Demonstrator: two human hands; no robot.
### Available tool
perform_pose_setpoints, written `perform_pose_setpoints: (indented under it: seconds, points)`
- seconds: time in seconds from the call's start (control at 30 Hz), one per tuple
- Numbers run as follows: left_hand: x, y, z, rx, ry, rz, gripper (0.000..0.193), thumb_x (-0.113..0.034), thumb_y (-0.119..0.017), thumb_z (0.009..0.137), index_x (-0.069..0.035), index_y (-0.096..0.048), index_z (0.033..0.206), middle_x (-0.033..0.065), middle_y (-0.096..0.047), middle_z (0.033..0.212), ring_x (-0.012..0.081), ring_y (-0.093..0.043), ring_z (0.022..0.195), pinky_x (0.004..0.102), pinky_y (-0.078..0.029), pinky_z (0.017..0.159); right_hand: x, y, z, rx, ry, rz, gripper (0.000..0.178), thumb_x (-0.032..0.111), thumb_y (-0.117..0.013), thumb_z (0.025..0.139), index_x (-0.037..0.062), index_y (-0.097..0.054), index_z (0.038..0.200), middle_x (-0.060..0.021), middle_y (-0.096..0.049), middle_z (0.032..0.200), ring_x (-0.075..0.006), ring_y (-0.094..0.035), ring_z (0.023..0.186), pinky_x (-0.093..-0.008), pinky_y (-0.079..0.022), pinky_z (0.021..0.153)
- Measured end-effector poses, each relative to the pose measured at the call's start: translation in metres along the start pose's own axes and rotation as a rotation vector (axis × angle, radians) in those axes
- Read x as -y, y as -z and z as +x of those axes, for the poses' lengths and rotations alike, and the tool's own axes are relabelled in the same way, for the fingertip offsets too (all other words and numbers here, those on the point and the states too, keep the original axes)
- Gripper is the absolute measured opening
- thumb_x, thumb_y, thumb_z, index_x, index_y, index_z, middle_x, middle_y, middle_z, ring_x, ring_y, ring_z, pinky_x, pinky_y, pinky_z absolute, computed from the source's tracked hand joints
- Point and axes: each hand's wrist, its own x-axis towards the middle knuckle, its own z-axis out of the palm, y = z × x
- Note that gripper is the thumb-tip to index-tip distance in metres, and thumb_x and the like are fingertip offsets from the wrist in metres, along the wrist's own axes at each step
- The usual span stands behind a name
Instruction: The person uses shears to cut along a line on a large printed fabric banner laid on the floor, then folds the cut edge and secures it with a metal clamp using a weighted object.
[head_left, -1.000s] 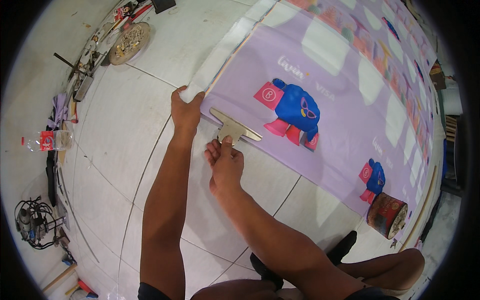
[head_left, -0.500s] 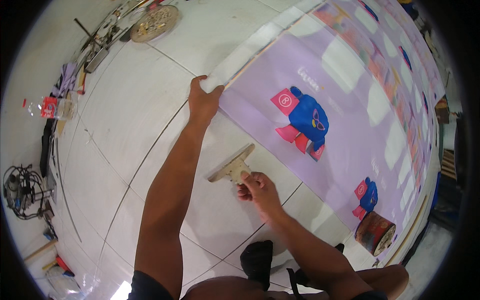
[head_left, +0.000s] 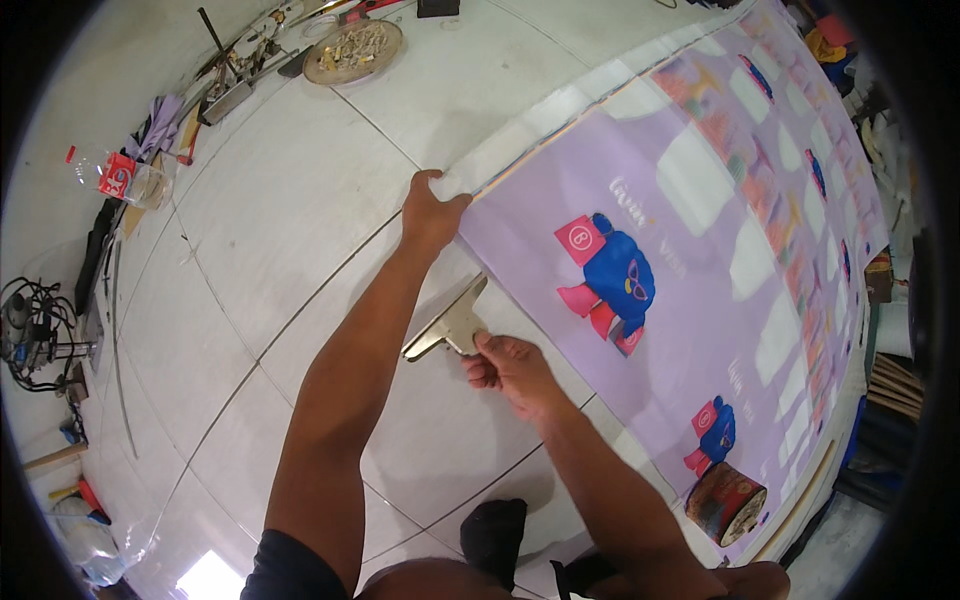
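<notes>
My left hand point(head_left: 430, 218) is at the near left corner of a large purple printed sheet point(head_left: 530, 195), its thumb on the edge and some of its fingers hidden. Wrapped around the handle of a wide-bladed scraper point(head_left: 455, 325) is my right hand point(head_left: 512, 375), just left of the sheet's near edge. The blade is held at a slant above the white floor tiles, apart from the sheet. Blue and pink cartoon figures point(head_left: 618, 280) are printed on the sheet.
A rusty can point(head_left: 725, 503) rests on the sheet's near right part. Beyond my left hand lies a round tray of small bits point(head_left: 352, 52). Along the left wall are a plastic bottle point(head_left: 120, 178), tools and a tangle of black cable point(head_left: 40, 320).
The whole view has shifted a little. My right hand has tilted the scraper, so its blade now shows a shinier face. My left hand stays at the sheet's corner.
</notes>
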Motion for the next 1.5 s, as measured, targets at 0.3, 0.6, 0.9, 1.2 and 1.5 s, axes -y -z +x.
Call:
perform_pose_setpoints:
  seconds: [0.3,0.6,0.9,1.2,1.5]
  points:
    - [-0.013,0.004,0.001,0.090,0.091,-0.050,0.065,-0.019,-0.081,0.078,-0.002,-0.047,0.131,0.0178,-0.064,0.102,0.0219,-0.066,0.075,0.0342,-0.056,0.061,0.006,0.001,0.038,-0.041,0.139,0.210,0.045,0.045,-0.067,0.094,0.0004,-0.066,0.098,-0.0077,-0.067,0.091,-0.0122,-0.062,0.077,-0.0283,-0.054,0.071]
    - [-0.021,0.014,-0.004,0.168,0.139,-0.129,0.068,-0.021,-0.082,0.078,-0.002,-0.047,0.133,0.0156,-0.063,0.100,0.0200,-0.063,0.073,0.0330,-0.054,0.059,-0.007,-0.028,0.036,-0.244,0.209,0.473,0.044,0.043,-0.067,0.094,0.0006,-0.062,0.104,-0.0079,-0.067,0.095,-0.0135,-0.065,0.083,-0.0290,-0.057,0.079]
    - [-0.012,0.005,-0.004,0.099,0.132,-0.109,0.066,-0.022,-0.082,0.078,-0.004,-0.049,0.132,0.0126,-0.063,0.092,0.0169,-0.059,0.067,0.0316,-0.050,0.057,-0.004,-0.059,0.040,-0.496,0.350,0.776,0.050,0.040,-0.056,0.102,-0.0063,-0.051,0.121,-0.0103,-0.060,0.113,-0.0161,-0.062,0.101,-0.0316,-0.053,0.094]
    - [-0.001,0.002,-0.001,0.052,0.032,-0.029,0.066,-0.024,-0.080,0.074,-0.003,-0.049,0.129,0.0206,-0.064,0.112,0.0278,-0.065,0.096,0.0373,-0.052,0.083,0.016,-0.082,0.038,-0.517,0.361,0.828,0.052,0.040,-0.052,0.103,-0.0059,-0.044,0.127,-0.0128,-0.057,0.118,-0.0205,-0.061,0.107,-0.0319,-0.054,0.094]
    - [-0.001,0.003,0.000,0.023,0.004,0.000,0.067,-0.026,-0.082,0.076,-0.004,-0.051,0.131,0.0149,-0.065,0.101,0.0185,-0.063,0.073,0.0350,-0.052,0.066,0.012,-0.088,0.056,-0.503,0.384,0.801,0.059,0.038,-0.049,0.104,-0.0095,-0.033,0.133,-0.0154,-0.053,0.122,-0.0235,-0.059,0.111,-0.0351,-0.052,0.098]
